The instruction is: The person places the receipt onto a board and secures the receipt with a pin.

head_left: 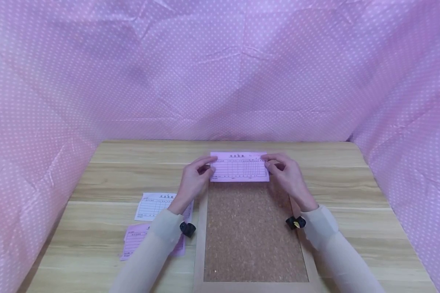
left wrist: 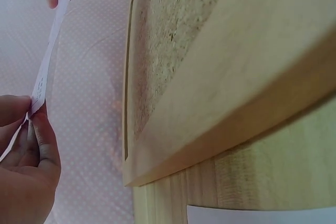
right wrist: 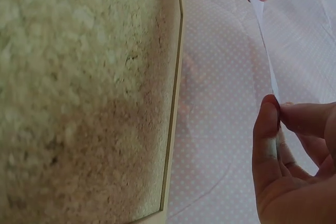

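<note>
A pink printed receipt slip (head_left: 239, 167) is stretched between my two hands over the far end of the framed cork board (head_left: 254, 236). My left hand (head_left: 193, 179) pinches the slip's left end between thumb and fingers. At its right end, my right hand (head_left: 290, 179) pinches it the same way. Both wrist views show the slip (left wrist: 48, 61) nearly edge-on and raised off the board, with a gap between it and the wooden frame (left wrist: 173, 140). In the right wrist view, the thumb and fingers of the right hand (right wrist: 294, 166) meet on the paper.
Left of the board, a white receipt slip (head_left: 150, 206) and a pink receipt slip (head_left: 135, 240) lie on the wooden table (head_left: 95, 211), partly hidden by my left arm. Pink dotted cloth (head_left: 220, 81) hangs behind the table and along its sides.
</note>
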`<action>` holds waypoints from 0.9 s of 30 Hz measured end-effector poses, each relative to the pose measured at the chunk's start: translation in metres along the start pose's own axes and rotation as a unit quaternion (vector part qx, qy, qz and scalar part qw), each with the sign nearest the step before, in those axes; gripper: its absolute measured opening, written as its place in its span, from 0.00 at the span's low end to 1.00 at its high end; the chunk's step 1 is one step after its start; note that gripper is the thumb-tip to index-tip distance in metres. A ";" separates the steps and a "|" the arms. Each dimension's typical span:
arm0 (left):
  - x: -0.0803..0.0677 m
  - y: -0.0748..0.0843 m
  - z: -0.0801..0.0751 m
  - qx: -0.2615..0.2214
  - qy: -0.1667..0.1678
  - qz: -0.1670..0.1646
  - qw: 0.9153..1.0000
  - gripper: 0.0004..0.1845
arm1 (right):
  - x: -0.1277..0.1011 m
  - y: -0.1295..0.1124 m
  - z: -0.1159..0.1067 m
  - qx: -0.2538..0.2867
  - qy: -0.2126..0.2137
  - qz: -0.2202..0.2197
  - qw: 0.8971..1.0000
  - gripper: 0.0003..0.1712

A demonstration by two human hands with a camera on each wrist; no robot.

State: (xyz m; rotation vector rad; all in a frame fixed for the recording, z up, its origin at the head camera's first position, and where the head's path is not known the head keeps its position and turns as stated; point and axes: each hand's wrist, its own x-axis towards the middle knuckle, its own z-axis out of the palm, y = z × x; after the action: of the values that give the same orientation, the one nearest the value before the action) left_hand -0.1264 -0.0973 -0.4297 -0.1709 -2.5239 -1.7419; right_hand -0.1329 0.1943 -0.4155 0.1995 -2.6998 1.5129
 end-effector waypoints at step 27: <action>0.021 0.000 0.007 0.106 -0.080 -0.022 0.991 0.22 | 0.015 0.011 -0.005 -0.065 -0.051 -0.013 0.996 0.21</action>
State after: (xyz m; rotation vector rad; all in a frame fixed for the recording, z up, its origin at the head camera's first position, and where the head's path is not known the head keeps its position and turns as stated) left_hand -0.1475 -0.0900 -0.4296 -0.2536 -2.8260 -1.5158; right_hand -0.1494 0.2026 -0.4210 0.3133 -2.8502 1.3496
